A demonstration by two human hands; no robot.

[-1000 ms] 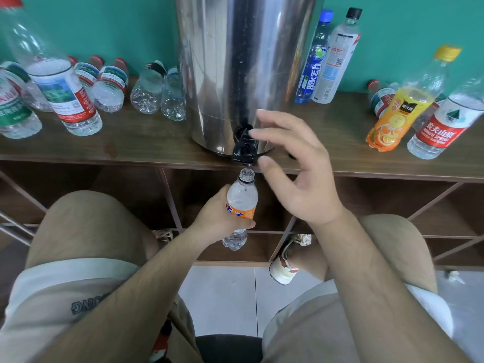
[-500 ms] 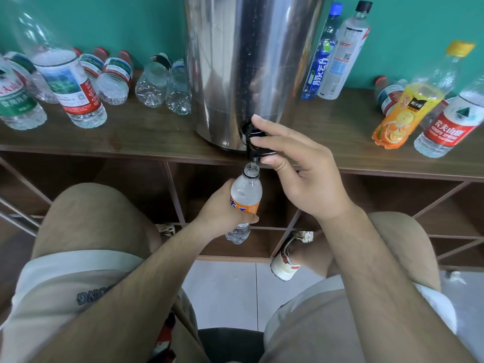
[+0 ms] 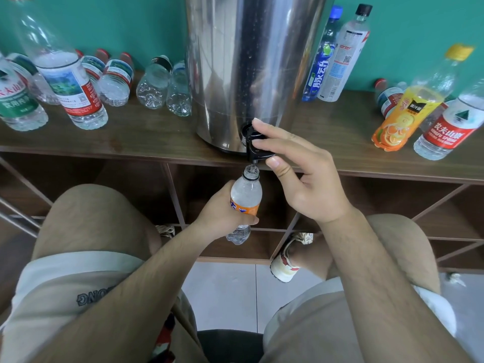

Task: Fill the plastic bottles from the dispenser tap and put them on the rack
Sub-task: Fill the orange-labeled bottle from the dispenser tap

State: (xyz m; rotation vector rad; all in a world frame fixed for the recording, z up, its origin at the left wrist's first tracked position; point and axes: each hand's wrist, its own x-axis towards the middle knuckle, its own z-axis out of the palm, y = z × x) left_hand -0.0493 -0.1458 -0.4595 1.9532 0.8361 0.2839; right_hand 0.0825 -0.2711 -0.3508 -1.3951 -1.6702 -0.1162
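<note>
Uncapped Fanta bottle (image 3: 246,197) was upright directly under the black tap (image 3: 258,150), mouth just below the spout, in front of the wooden rack (image 3: 131,142) edge. Left hand (image 3: 217,213) gripped it around the orange label, fingers curled round the body. Right hand (image 3: 301,179), above and right of the bottle, pinched the tap lever between fingers and thumb. Steel dispenser (image 3: 248,61) stood on the rack top, other plastic bottles (image 3: 70,87) on either side.

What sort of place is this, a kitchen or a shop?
Probably neither: it looks like a water-filling corner. A steel dispenser with a black tap stands on a wooden rack against a teal wall, amid assorted plastic bottles; the left hand holds an orange-labelled bottle under the tap.
</note>
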